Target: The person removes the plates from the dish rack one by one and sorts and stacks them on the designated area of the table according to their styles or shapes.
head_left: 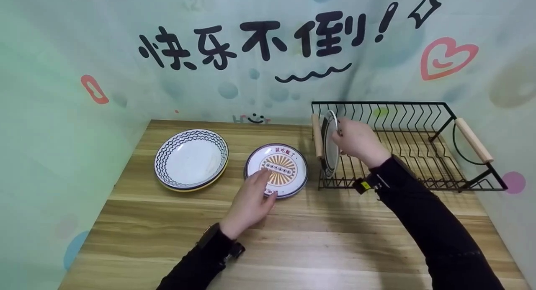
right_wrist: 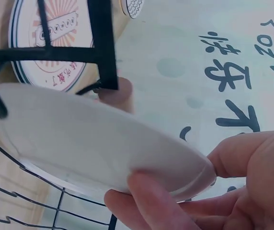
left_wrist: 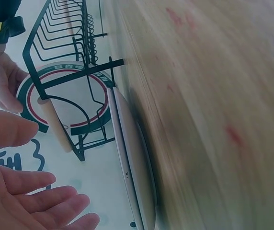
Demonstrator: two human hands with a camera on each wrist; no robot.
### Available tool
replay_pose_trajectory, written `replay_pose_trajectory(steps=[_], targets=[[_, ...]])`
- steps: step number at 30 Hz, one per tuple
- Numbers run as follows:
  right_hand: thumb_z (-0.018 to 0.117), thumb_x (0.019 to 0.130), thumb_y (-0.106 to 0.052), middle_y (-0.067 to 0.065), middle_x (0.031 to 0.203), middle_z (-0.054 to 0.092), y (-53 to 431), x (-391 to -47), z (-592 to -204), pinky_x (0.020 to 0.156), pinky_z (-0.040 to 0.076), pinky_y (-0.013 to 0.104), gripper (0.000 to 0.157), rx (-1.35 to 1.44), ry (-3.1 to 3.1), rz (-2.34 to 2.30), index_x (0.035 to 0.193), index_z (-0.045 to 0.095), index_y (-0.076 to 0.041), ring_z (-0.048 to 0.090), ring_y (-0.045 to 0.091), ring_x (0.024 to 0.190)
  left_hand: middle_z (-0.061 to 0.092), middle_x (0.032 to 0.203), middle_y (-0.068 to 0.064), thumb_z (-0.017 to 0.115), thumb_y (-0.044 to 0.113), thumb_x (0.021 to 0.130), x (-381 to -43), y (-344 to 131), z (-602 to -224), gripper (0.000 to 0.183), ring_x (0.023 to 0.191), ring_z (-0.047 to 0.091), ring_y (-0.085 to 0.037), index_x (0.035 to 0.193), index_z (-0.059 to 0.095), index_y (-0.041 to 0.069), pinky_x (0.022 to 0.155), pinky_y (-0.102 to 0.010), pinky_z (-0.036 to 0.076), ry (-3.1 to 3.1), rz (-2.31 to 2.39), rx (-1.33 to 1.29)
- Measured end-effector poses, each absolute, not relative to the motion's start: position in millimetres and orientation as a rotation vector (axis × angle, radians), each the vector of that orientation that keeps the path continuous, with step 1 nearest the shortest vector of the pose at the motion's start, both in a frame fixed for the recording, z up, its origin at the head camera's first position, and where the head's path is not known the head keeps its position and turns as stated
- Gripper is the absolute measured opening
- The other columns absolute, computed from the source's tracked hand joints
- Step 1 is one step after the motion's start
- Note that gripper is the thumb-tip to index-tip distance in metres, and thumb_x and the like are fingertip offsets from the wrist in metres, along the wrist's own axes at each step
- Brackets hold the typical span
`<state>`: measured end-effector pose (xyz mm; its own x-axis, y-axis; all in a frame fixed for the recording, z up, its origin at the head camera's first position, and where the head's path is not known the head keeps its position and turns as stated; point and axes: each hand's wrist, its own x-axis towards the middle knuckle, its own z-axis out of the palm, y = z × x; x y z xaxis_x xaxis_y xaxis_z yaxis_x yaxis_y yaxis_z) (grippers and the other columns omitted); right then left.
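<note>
My right hand [head_left: 362, 141] pinches the edge of a plate [head_left: 331, 150], which stands nearly upright inside the left end of the black wire dish rack [head_left: 379, 102]. In the left wrist view this plate's face [left_wrist: 65, 93] is white with a dark green rim and a red ring; its plain white underside [right_wrist: 94, 134] shows in the right wrist view. My left hand [head_left: 249, 202], fingers loosely extended, hovers over the near left edge of a small white plate [head_left: 279, 168] with an orange sunburst print. Its fingers hold nothing. Seen edge-on in the left wrist view, stacked plates [left_wrist: 132, 158] lie under that hand.
On the left of the wooden table [head_left: 167, 231] lies a white dish [head_left: 190, 160] with a black wavy-patterned rim, on top of a yellow-edged one. The rack has wooden handles [head_left: 474, 139] at both ends. A printed cloth [head_left: 251, 97] hangs behind the table.
</note>
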<state>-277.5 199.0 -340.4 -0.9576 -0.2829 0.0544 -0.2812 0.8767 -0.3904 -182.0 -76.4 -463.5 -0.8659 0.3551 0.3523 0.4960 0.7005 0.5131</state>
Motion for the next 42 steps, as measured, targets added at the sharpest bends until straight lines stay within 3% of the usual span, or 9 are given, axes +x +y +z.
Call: replay_pose_trajectory(steps=[8, 12, 15, 27, 36, 42], targets=[[0.042, 0.100, -0.017, 0.011, 0.078, 0.055, 205.9, -279.8, -324.4, 0.066, 0.047, 0.043, 0.037, -0.364, 2.968, -0.655, 0.125, 0.052, 0.009, 0.060, 0.025, 0.064, 0.046, 0.142, -0.030, 0.067, 0.020, 0.093, -181.7, -76.3, -462.2, 0.059, 0.132, 0.044, -0.041, 0.140, 0.045, -0.008, 0.114, -0.050, 0.032, -2.692, -0.906, -0.675], [0.040, 0.101, -0.018, 0.022, 0.094, 0.064, 214.2, -281.0, -320.0, 0.088, 0.050, 0.052, 0.047, -0.300, 2.892, -0.742, 0.139, 0.043, 0.009, 0.069, 0.025, 0.067, 0.047, 0.141, -0.030, 0.067, 0.020, 0.092, -181.5, -75.8, -462.1, 0.059, 0.131, 0.044, -0.042, 0.139, 0.045, -0.008, 0.113, -0.051, 0.032, -2.687, -0.910, -0.677], [0.040, 0.101, -0.018, 0.026, 0.106, 0.065, 222.0, -280.6, -317.5, 0.093, 0.050, 0.054, 0.049, -0.260, 2.852, -0.817, 0.142, 0.041, 0.008, 0.071, 0.024, 0.069, 0.047, 0.140, -0.030, 0.067, 0.019, 0.092, -181.9, -75.2, -461.5, 0.059, 0.131, 0.045, -0.042, 0.139, 0.046, -0.008, 0.113, -0.051, 0.033, -2.683, -0.912, -0.679], [0.039, 0.104, -0.017, 0.029, 0.109, 0.063, 255.1, -273.0, -310.0, 0.071, 0.061, 0.033, 0.039, -0.209, 2.736, -1.160, 0.128, 0.050, 0.011, 0.071, 0.023, 0.075, 0.047, 0.141, -0.030, 0.067, 0.019, 0.092, -180.3, -67.6, -451.8, 0.062, 0.133, 0.043, -0.041, 0.141, 0.043, -0.009, 0.114, -0.049, 0.031, -2.634, -0.971, -0.689], [0.038, 0.107, -0.027, 0.029, 0.116, 0.060, 280.8, -255.1, -310.2, 0.071, 0.060, 0.026, 0.051, -0.176, 2.756, -1.339, 0.144, 0.040, 0.008, 0.069, 0.013, 0.078, 0.046, 0.143, -0.029, 0.066, 0.019, 0.093, -181.5, -60.2, -440.3, 0.061, 0.134, 0.043, -0.040, 0.142, 0.042, -0.009, 0.115, -0.048, 0.031, -2.563, -1.051, -0.677], [0.038, 0.107, -0.026, 0.019, 0.105, 0.062, 292.0, -240.9, -315.4, 0.071, 0.059, 0.024, 0.047, -0.151, 2.769, -1.470, 0.139, 0.045, 0.007, 0.067, 0.010, 0.077, 0.047, 0.142, -0.029, 0.067, 0.017, 0.093, -183.4, -56.5, -433.8, 0.063, 0.133, 0.043, -0.040, 0.143, 0.040, -0.010, 0.115, -0.048, 0.031, -2.504, -1.116, -0.672]])
